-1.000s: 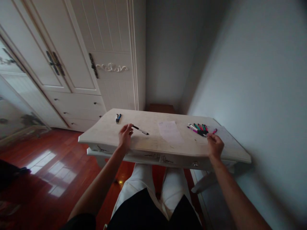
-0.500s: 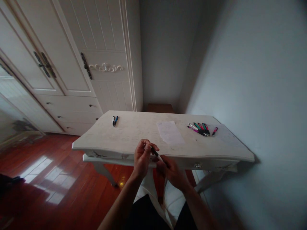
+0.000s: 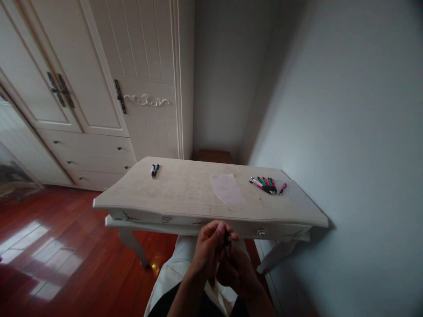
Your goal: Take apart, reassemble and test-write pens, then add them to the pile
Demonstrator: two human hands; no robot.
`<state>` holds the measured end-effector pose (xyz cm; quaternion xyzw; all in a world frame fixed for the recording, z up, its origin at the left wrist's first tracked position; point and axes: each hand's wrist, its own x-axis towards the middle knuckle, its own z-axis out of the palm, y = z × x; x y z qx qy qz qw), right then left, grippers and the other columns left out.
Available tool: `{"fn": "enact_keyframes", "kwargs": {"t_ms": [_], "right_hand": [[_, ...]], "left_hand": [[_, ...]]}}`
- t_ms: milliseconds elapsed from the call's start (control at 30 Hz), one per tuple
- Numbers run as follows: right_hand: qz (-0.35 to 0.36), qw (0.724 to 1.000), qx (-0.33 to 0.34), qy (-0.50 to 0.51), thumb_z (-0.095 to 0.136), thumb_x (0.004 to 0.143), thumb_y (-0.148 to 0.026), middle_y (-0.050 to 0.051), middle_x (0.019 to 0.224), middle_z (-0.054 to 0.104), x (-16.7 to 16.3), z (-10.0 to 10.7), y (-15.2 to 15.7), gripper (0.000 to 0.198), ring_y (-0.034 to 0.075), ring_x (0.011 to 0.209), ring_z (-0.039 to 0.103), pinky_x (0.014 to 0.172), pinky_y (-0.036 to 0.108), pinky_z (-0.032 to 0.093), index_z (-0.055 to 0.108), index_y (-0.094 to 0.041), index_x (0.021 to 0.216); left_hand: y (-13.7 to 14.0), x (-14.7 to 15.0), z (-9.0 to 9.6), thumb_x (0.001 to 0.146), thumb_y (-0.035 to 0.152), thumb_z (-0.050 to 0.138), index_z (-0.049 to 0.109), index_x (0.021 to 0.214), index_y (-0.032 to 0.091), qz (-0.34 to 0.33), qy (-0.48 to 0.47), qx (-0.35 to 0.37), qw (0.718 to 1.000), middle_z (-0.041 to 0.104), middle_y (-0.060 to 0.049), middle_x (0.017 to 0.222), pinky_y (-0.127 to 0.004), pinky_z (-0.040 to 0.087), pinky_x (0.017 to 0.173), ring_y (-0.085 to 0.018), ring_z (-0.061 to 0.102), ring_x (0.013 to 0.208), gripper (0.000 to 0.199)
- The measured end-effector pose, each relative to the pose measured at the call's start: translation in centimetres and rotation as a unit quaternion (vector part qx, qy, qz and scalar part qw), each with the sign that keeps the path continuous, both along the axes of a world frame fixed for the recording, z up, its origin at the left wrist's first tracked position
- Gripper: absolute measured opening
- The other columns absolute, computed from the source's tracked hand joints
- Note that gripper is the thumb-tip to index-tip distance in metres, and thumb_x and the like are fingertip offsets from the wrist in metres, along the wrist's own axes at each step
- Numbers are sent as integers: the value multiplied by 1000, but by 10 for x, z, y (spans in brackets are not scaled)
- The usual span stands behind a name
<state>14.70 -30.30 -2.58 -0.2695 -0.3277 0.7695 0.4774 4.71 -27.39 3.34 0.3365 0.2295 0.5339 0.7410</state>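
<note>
On the near side of the white wooden bench, the bare left hand and bare right hand are curled round a small, dark, pen-like piece between them, neither clearly nearer, its long axis mostly hidden.

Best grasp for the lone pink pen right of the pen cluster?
Probably mid-barrel, right hand coming from above, pinching across its width: the pink pen is slim, lies flat on the white table slanting away to the right, with a small gap from the pen cluster.
</note>
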Motion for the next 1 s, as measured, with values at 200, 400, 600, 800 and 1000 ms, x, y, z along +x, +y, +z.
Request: {"fn": "enact_keyframes", "kwargs": {"t_ms": [200, 400, 600, 800, 1000], "right_hand": [[-92, 994, -27, -47, 69, 69, -65, -10, 43, 31, -2, -22, -11, 50, 3, 37, 20, 39, 18, 19, 56, -17, 72], [-229, 937, 43, -259, 73, 62, -65, -1, 56, 51, 7, -39, -14, 51, 12, 52, 42, 47, 24, 31, 68, -15, 74], [-229, 926, 26, -298, 73, 58, -68, 0, 57, 53, 8, -52, -21, 54, 13, 55, 43, 48, 25, 32, 68, -16, 70], [-194, 952, -11, -236, 62, 65, -76, -5, 49, 37, -1, -41, -27, 60, 6, 44, 27, 44, 22, 18, 51, -17, 60], [-141, 966, -33, -216, 60, 60, -81, -7, 46, 33, -2, -44, -26, 64, 5, 40, 21, 42, 22, 15, 50, -18, 61]], "left_hand": [[-5, -3, -23, 73, 49, 73, 66, 70, 10, 64, 67, 22, 995, 66, -8, 64, -21, 42, 50, -12, 55, 54, 40], [-6, -4, -59, 60, 42, 84, 65, 65, 11, 139, 120, -42, 982, 65, -6, 62, -23, 44, 54, -13, 57, 56, 36], [-15, 2, -75, 50, 41, 89, 50, 58, 15, 183, 111, -85, 973, 61, 0, 59, -21, 45, 55, -10, 55, 53, 47], [-20, -5, -72, 64, 56, 78, 69, 95, 14, 140, 105, -86, 981, 71, -10, 82, -26, 51, 63, -18, 65, 72, 53], [-32, -13, -80, 65, 53, 78, 73, 81, 12, 135, 180, -50, 973, 69, -9, 75, -28, 49, 55, -19, 63, 63, 44]]}}
